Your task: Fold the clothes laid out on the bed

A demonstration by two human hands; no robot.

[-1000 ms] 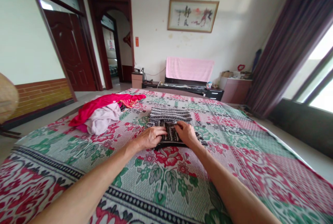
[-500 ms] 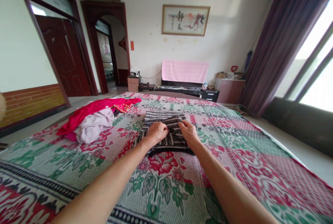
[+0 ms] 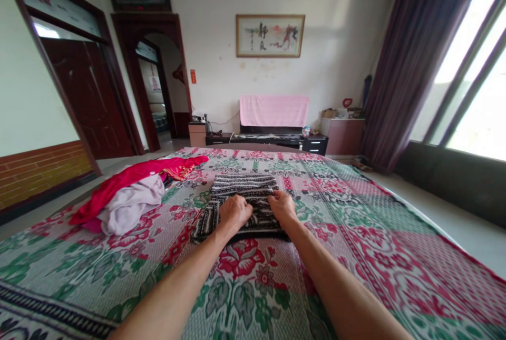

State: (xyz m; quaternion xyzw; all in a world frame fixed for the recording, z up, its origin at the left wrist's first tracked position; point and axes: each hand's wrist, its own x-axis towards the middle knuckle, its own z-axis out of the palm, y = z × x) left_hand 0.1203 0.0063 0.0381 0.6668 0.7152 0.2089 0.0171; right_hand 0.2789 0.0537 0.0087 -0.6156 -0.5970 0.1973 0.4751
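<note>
A black-and-white striped knit garment [image 3: 245,184] lies folded on the flower-patterned bedspread [image 3: 241,258], straight in front of me. My left hand [image 3: 236,212] rests on its middle, fingers curled and pinching the knit. At the garment's right edge, my right hand [image 3: 282,206] has thumb and fingers closed on the fabric. Both palms face down, so the fingertips are partly hidden. The cloth between the hands is rumpled, while its far part lies flatter.
To the left lies a heap of clothes, a red garment [image 3: 126,184] and a pale lilac one [image 3: 130,205]. Beyond the bed's far edge stand a low black cabinet [image 3: 314,145] and a pink cloth [image 3: 272,110] draped over a screen. A purple curtain [image 3: 407,66] hangs at right.
The garment's lower left part now spreads further left, and its far part looks flatter. Both hands stay on the knit. The whole view has shifted slightly.
</note>
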